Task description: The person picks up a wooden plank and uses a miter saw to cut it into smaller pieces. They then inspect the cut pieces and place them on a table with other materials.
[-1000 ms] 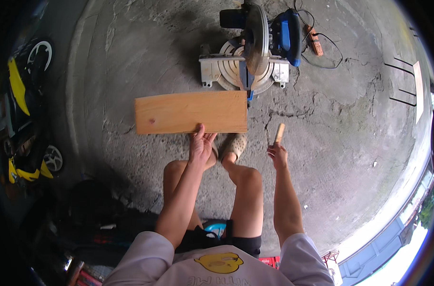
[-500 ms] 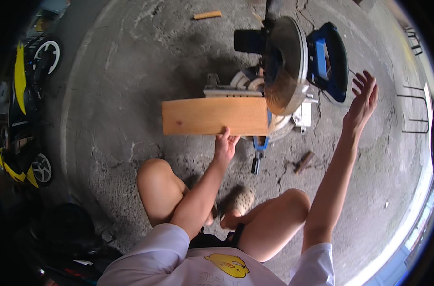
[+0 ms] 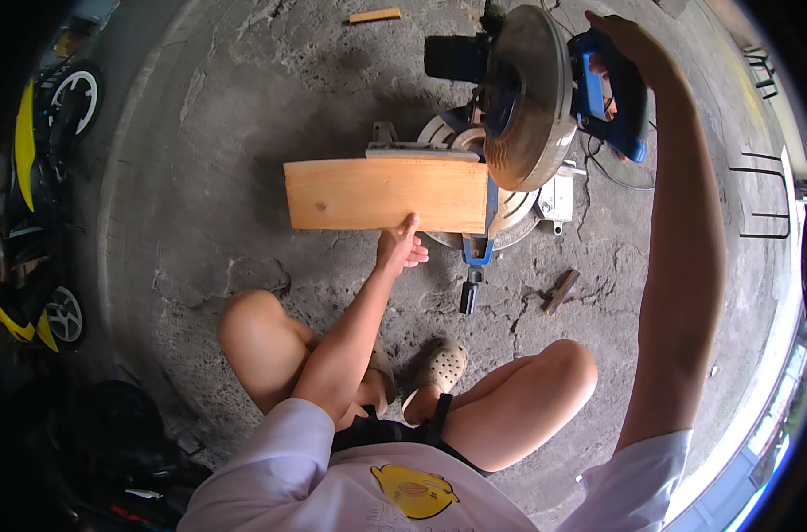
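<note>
My left hand (image 3: 400,245) grips the near edge of a light wooden board (image 3: 359,191), thumb on top. The board lies level across the left side of the miter saw's base (image 3: 518,208), its right end by the slot below the blade. The saw's round blade and guard (image 3: 527,124) are raised above it, just right of the board. Up at the top right, my right hand (image 3: 616,49) is wrapped around the saw's blue-and-black handle (image 3: 630,115); some of its fingers show through the handle's opening.
A wood strip (image 3: 375,15) lies behind the saw, a darker offcut (image 3: 561,292) on the cracked concrete (image 3: 208,230) at right. Behind the saw runs a cord (image 3: 620,186). A yellow-and-black two-wheeler (image 3: 27,160) stands at left, bent black metal rods (image 3: 762,235) at far right. My bent knees are below.
My right hand has let go of the small stick and moved up onto the saw handle. My left hand has carried the board onto the saw's base. I am crouched lower and closer.
</note>
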Available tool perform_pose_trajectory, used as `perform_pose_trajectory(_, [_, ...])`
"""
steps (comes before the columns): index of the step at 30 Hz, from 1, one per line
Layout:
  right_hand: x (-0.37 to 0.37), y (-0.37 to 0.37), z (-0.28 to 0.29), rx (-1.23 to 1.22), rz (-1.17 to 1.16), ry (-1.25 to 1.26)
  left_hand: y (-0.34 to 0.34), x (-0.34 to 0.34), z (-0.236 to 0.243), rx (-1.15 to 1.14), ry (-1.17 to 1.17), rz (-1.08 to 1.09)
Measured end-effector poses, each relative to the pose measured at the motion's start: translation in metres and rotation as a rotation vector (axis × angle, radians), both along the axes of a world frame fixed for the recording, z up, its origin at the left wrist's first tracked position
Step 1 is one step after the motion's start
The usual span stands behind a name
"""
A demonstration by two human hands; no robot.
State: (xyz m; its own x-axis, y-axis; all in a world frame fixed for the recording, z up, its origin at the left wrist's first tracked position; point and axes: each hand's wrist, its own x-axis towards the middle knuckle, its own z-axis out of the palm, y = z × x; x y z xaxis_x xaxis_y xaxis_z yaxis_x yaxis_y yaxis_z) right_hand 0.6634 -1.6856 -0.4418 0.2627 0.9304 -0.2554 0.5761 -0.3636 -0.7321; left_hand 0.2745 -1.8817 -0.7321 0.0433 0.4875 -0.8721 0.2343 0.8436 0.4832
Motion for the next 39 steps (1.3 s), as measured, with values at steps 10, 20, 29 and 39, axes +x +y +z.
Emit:
perform_pose_trajectory(10, [-0.047, -0.058, -0.002, 0.130, -0.217, 0.153, -0.008, -0.001, -0.022, 0.086, -0.308, 0.463])
perform_pose_trajectory(20, [-0.099, -0.176, -0.049, 0.384, -0.374, 0.056, -0.031, 0.067, -0.033, 0.230, -0.412, 0.791])
perform_pose_trajectory(29, [-0.122, -0.192, -0.061, 0.294, -0.596, -0.022, -0.037, 0.077, -0.047, 0.435, -0.287, 0.864])
perform_pose_trajectory(39, [-0.132, -0.199, -0.082, 0.440, -0.649, 0.117, -0.029, 0.073, -0.026, 0.315, -0.353, 0.876])
